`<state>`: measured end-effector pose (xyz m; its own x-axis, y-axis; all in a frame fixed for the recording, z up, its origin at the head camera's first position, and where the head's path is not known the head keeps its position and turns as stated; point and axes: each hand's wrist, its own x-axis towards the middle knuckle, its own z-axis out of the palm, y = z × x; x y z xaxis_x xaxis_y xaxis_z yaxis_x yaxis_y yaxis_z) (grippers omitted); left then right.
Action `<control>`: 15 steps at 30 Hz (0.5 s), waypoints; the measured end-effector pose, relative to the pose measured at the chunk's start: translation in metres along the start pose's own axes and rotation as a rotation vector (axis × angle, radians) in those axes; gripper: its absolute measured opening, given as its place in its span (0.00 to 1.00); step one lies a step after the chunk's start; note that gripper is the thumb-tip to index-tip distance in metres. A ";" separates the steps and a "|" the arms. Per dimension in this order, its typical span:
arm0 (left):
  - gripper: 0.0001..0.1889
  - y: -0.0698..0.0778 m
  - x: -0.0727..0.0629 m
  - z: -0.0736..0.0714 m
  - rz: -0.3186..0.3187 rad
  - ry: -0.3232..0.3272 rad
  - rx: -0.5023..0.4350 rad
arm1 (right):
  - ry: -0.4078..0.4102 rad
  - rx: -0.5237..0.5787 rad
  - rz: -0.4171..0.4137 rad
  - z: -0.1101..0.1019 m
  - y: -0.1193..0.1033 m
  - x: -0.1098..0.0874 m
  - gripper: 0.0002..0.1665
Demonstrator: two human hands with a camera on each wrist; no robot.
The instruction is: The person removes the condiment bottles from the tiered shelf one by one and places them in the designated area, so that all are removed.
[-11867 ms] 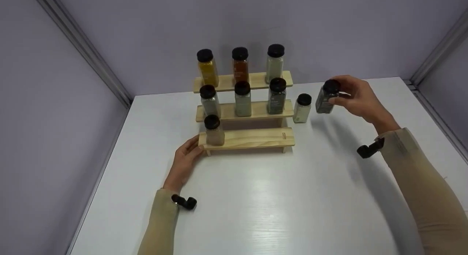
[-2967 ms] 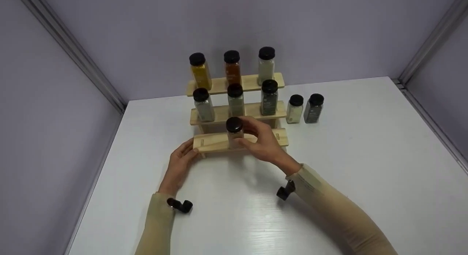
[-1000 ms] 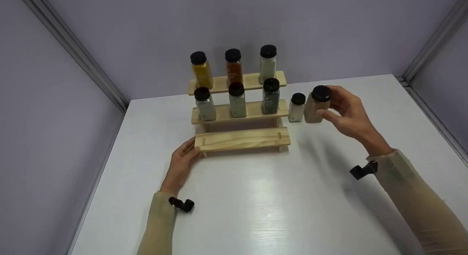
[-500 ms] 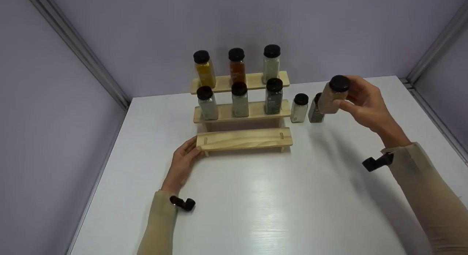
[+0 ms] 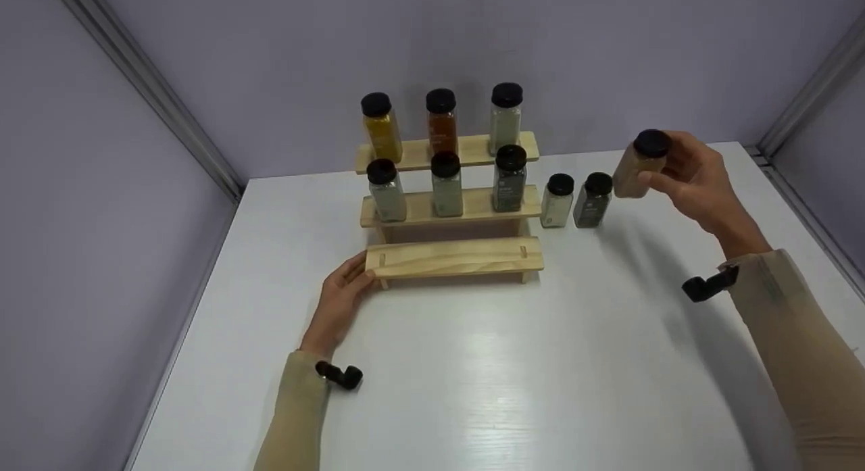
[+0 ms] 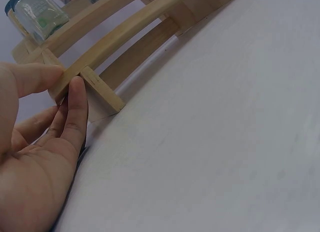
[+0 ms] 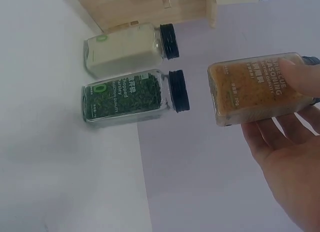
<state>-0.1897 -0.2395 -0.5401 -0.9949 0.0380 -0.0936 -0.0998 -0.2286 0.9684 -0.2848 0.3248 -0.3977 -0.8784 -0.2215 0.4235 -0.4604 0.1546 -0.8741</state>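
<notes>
My right hand [image 5: 703,187] grips a barbecue seasoning jar [image 7: 250,87] with orange-brown contents and a black lid. The jar is tilted and held above the table, right of a chopped parsley jar [image 5: 592,204] and a jar of pale powder [image 5: 557,204], which stand side by side. At the left end of the three-tier wooden spice rack [image 5: 466,257], my left hand [image 5: 340,302] pinches the lowest shelf's corner, thumb above and a finger beneath in the left wrist view. That shelf is bare. Three jars stand on the middle shelf, among them a dark green one [image 5: 509,180].
On the top shelf are a yellow spice jar [image 5: 383,133], a red-brown spice jar [image 5: 442,126] and a pale green jar [image 5: 505,123]. The rack stands near the back wall [image 5: 608,59] on a white table [image 5: 432,376]. Grey partitions flank both sides.
My right hand has set the parsley jar down beside the pale one, then taken the seasoning jar off the lowest shelf and carried it right, past both. My left hand stays on the rack.
</notes>
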 end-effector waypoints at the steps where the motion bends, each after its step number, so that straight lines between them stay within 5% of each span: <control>1: 0.29 0.000 0.000 0.000 0.001 -0.001 0.001 | -0.001 -0.012 0.003 -0.002 0.002 0.001 0.31; 15: 0.29 0.001 -0.002 0.001 0.017 0.001 0.028 | -0.007 -0.158 0.090 -0.011 0.033 0.006 0.32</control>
<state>-0.1882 -0.2392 -0.5387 -0.9965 0.0329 -0.0770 -0.0821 -0.2015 0.9760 -0.3066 0.3390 -0.4214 -0.9163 -0.2069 0.3430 -0.3950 0.3234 -0.8599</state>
